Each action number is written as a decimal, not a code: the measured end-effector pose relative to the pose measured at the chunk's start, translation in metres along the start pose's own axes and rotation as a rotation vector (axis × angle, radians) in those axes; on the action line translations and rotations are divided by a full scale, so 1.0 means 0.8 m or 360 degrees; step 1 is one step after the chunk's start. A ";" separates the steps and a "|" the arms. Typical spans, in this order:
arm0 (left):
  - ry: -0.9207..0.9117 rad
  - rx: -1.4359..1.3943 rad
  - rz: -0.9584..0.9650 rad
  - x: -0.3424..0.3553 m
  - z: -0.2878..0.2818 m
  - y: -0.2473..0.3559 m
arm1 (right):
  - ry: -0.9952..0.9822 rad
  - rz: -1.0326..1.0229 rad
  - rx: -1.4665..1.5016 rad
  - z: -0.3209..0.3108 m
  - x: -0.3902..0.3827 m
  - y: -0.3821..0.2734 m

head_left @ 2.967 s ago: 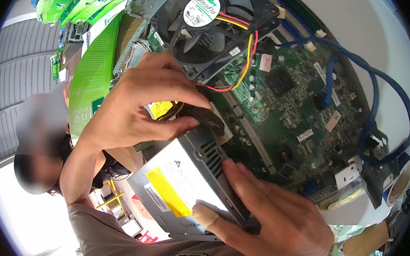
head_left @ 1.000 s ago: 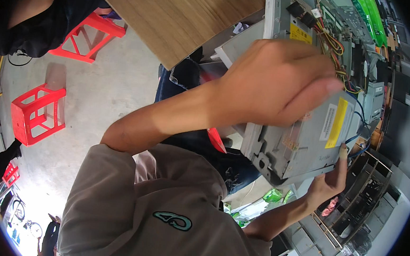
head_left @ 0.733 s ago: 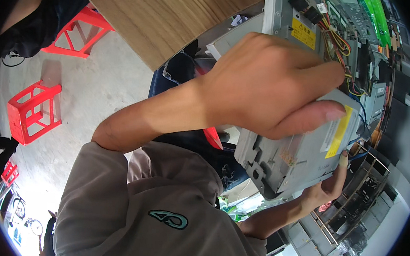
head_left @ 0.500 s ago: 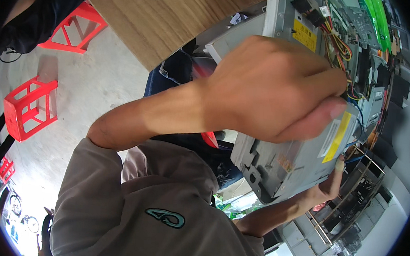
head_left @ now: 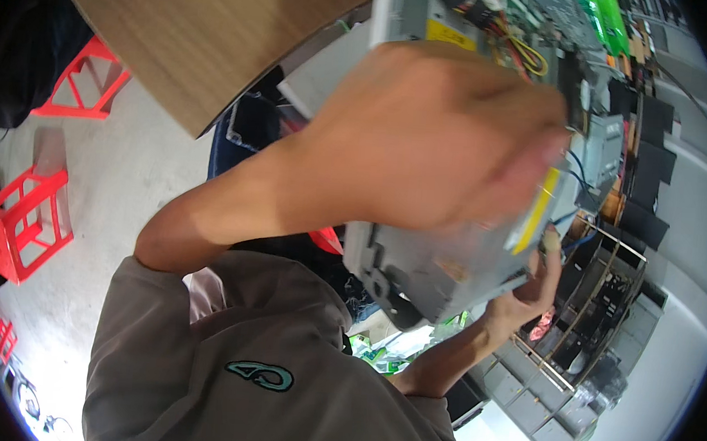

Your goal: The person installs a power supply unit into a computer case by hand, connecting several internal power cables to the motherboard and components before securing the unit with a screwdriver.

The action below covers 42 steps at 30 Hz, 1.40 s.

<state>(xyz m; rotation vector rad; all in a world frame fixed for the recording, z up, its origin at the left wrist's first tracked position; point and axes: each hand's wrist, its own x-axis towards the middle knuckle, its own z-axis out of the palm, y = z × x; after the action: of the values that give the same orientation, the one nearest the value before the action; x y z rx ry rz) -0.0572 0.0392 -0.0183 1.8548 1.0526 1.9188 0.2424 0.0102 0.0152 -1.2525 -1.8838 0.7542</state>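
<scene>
My left hand (head_left: 441, 136), blurred by motion, is curled closed above a grey metal box-shaped computer part (head_left: 472, 286). Its thumb presses against the bent fingers; whatever they may hold is hidden. A white and yellow label (head_left: 539, 213) runs along the part's right end, and slots and a dark bracket show at its lower left. Around the right edge of this part curls my right hand (head_left: 539, 284), thumb up, gripping it. Beyond the left hand lies an opened computer case (head_left: 402, 11) with bundled coloured cables (head_left: 525, 56) and a yellow sticker (head_left: 451, 35).
A wooden tabletop (head_left: 195, 29) reaches in from the upper left. Red plastic stools (head_left: 29, 222) stand on the floor at left. To the right is a metal rack (head_left: 602, 295) with dark parts. Bright green packaging (head_left: 601, 21) lies at the top right.
The whole scene has shifted left in the view. My left hand stays closed over the metal part and is more blurred. My right fingers show more bent at its edge.
</scene>
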 end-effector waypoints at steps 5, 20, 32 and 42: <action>-0.0121 0.0083 -0.0248 -0.016 -0.015 0.009 | 0.0021 0.0001 0.0167 0.000 0.000 0.004; 0.0236 0.0073 -0.0136 -0.050 0.005 -0.020 | 0.0004 -0.0300 0.0226 0.005 0.003 0.016; 0.0362 0.0239 -0.0518 -0.026 0.024 0.021 | -0.0128 -0.0540 0.0500 0.004 0.004 0.008; -0.0023 -0.0294 -0.0646 -0.025 0.020 0.041 | 0.0132 -0.0216 0.1002 0.007 0.003 0.014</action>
<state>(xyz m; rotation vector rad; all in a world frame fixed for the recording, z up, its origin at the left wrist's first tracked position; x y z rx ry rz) -0.0298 0.0087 -0.0131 1.4244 1.1042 1.6958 0.2430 0.0156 0.0040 -0.7365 -1.4730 1.0911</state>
